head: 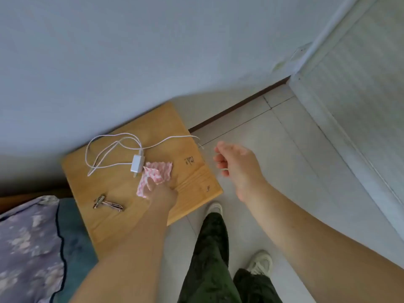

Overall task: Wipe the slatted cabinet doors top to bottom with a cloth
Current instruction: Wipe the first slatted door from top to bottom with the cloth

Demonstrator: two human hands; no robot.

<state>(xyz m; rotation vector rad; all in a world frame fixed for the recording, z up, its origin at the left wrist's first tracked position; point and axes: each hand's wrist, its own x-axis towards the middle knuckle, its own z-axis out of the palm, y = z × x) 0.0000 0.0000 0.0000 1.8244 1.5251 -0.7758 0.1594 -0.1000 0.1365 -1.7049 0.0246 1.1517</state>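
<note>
Now the left hand (162, 194) is pinching the pink cloth (154, 174) in its fingers on the desk (192, 182), while the right hand (238, 169) is hovering with fingers loosely curled, holding nothing.

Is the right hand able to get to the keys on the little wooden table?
Probably yes. The right hand hovers free beside the table. The keys lie uncovered, though it would have to cross over the left hand gripping the cloth.
</note>
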